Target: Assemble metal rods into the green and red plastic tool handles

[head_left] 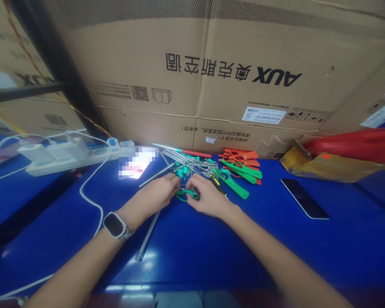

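Near the middle of the blue table, my right hand (207,194) is closed on a small green part (190,194) with thin pale wire about it. My left hand (162,190), with a watch on its wrist, has its fingers bent together at the left end of that part; what lies between the fingertips is too small to name. Just behind both hands are a teal piece (182,171) and a heap of thin metal rods (192,162). A yellow and black handle (217,185) shows beside my right hand. One metal rod (147,237) extends from beneath my left hand toward the front.
Orange parts (239,155) and green handles (235,186) lie right of the rods. Farther right are a dark phone (304,199) and a yellowish open box (330,167). A lit screen (141,162) and a white power strip (51,164) lie left. A large carton (211,94) stands behind.
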Tool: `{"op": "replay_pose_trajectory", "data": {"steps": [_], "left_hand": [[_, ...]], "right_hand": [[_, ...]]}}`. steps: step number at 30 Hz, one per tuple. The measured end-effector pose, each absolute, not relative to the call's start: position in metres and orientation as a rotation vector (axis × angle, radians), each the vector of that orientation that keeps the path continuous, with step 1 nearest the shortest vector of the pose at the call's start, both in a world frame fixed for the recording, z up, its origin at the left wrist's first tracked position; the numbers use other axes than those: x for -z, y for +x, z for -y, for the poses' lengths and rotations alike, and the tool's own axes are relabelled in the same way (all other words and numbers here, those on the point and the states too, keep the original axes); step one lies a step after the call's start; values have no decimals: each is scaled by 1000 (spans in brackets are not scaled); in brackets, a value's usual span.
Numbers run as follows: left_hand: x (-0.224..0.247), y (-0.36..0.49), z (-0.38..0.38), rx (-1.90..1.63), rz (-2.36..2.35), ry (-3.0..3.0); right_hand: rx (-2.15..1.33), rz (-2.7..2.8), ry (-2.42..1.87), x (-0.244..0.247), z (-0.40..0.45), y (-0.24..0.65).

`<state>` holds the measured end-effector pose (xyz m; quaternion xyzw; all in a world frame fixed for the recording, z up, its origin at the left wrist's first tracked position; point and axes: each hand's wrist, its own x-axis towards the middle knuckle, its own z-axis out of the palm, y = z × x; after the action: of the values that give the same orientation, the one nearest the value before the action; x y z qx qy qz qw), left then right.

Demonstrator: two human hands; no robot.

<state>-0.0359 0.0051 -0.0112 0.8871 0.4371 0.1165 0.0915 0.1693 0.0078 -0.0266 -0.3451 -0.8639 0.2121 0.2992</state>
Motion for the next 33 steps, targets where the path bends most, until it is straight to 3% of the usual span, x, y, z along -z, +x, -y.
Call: {"op": "replay_pose_trajectory", "data": {"steps": [33], "left_hand": [[14, -27, 3, -330, -1476, 2669]], "right_hand": [[-531, 2229, -980, 31, -3, 163]]}}
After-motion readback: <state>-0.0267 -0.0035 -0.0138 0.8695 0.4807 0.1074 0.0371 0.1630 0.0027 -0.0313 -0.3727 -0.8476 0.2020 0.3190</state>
